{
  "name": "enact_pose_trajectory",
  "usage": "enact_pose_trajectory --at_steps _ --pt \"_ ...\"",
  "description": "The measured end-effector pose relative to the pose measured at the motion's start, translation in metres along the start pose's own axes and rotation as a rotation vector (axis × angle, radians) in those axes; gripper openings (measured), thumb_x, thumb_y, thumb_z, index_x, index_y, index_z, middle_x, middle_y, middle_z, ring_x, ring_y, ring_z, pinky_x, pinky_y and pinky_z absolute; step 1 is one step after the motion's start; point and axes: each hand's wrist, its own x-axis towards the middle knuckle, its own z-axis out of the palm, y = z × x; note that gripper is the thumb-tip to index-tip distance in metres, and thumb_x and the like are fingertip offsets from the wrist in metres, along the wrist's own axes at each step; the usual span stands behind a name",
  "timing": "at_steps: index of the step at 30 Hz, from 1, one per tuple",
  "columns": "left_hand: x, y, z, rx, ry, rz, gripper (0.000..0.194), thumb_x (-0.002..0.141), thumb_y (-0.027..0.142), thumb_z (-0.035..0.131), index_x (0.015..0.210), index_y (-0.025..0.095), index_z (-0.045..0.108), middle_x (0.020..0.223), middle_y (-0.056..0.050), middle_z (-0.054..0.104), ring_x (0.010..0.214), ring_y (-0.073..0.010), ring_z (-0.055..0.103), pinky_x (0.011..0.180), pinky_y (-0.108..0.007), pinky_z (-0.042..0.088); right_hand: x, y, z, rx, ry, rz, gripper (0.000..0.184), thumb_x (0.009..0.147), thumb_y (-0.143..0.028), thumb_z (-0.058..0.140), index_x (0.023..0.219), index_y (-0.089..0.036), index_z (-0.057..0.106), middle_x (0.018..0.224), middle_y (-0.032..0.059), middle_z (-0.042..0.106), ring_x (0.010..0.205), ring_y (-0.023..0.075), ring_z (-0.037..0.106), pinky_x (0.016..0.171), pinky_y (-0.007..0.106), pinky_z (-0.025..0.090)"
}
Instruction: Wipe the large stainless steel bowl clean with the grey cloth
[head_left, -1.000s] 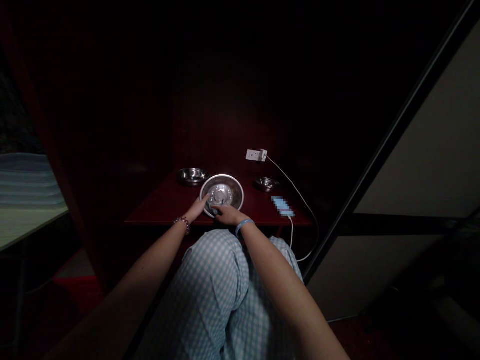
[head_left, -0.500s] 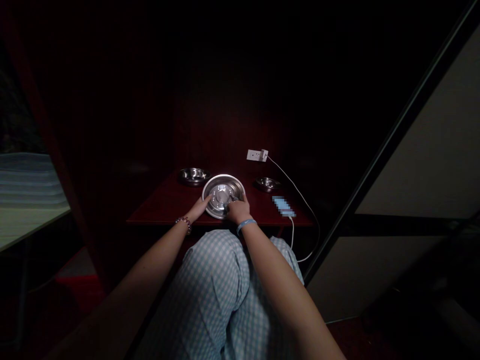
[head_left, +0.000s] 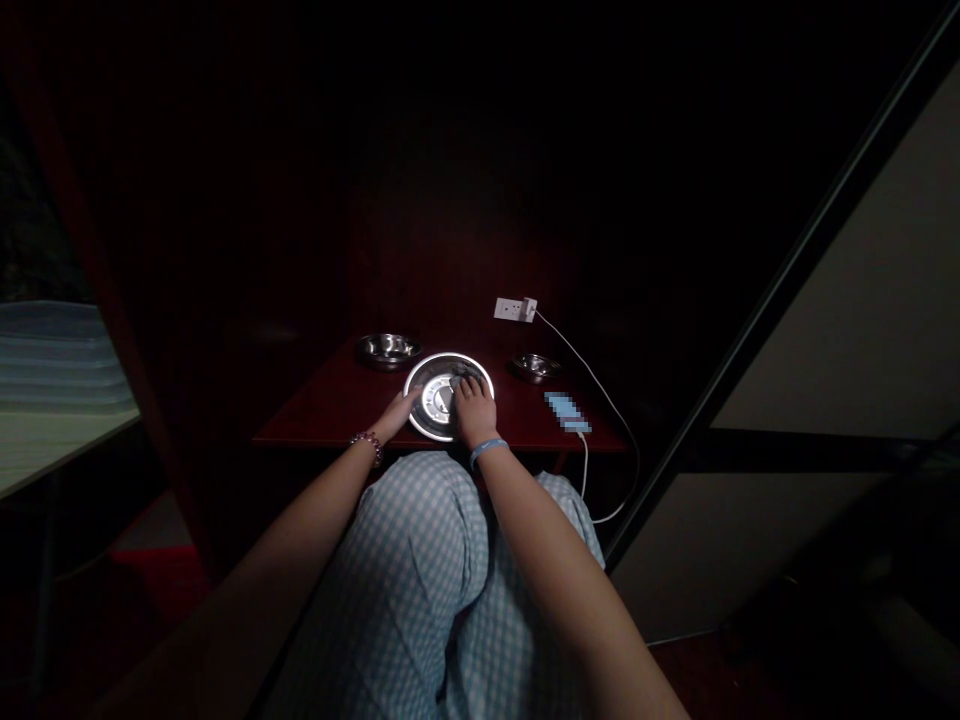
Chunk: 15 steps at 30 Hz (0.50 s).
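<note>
A shiny stainless steel bowl [head_left: 433, 424] is tilted toward me at the front of the dark red shelf. My left hand [head_left: 396, 414] grips its left rim, with the thumb over the inner edge. Inside, on the right of the bowl, my right hand [head_left: 475, 408] presses with its fingers forward over a small grey piece [head_left: 455, 382]. That piece looks like cloth, but most of it is under the fingers and its kind is unclear.
Two more steel bowls stand behind, a wider one [head_left: 388, 350] on the left and a smaller one [head_left: 535, 368] on the right. A phone [head_left: 568, 412] lies at right, its white cable [head_left: 583, 365] running to a wall socket [head_left: 510, 309]. Plastic containers [head_left: 60, 360] are far left.
My right hand has moved up and turned flatter inside the bowl, from a curled grip low down to fingers pointing forward. My left hand keeps its hold on the rim.
</note>
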Motion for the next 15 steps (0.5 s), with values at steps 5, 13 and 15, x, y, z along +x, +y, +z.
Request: enact_pose_trajectory --at_steps 5,13,15 --pt "-0.003 0.002 0.002 -0.02 -0.024 -0.012 0.064 0.068 0.064 0.075 0.107 0.013 0.074 0.098 -0.013 0.081 0.112 -0.0324 0.071 0.101 -0.041 0.051 -0.001 -0.002 0.007 0.035 -0.042 -0.001 0.058 0.098 -0.012 0.029 0.155 -0.003 0.039 0.161 0.018 0.037 0.152 0.0269 0.03 0.124 0.044 0.021" --pt "-0.007 0.005 0.0 -0.047 -0.038 0.024 0.067 0.07 0.064 0.074 0.113 0.012 0.072 0.107 -0.014 0.08 0.115 -0.0308 0.07 0.104 -0.041 0.05 0.003 -0.012 0.011 0.053 -0.077 0.017 0.061 0.097 -0.012 0.034 0.158 -0.007 0.034 0.162 0.0186 0.035 0.148 0.0285 0.037 0.12 0.045 0.029" --pt "-0.008 0.007 0.0 -0.045 -0.03 0.029 0.066 0.072 0.063 0.073 0.114 0.012 0.072 0.109 -0.014 0.079 0.117 -0.0305 0.069 0.105 -0.04 0.049 0.005 -0.013 0.011 0.057 -0.089 0.014 0.063 0.096 -0.012 0.036 0.158 -0.007 0.033 0.162 0.0192 0.035 0.148 0.0285 0.037 0.12 0.045 0.029"
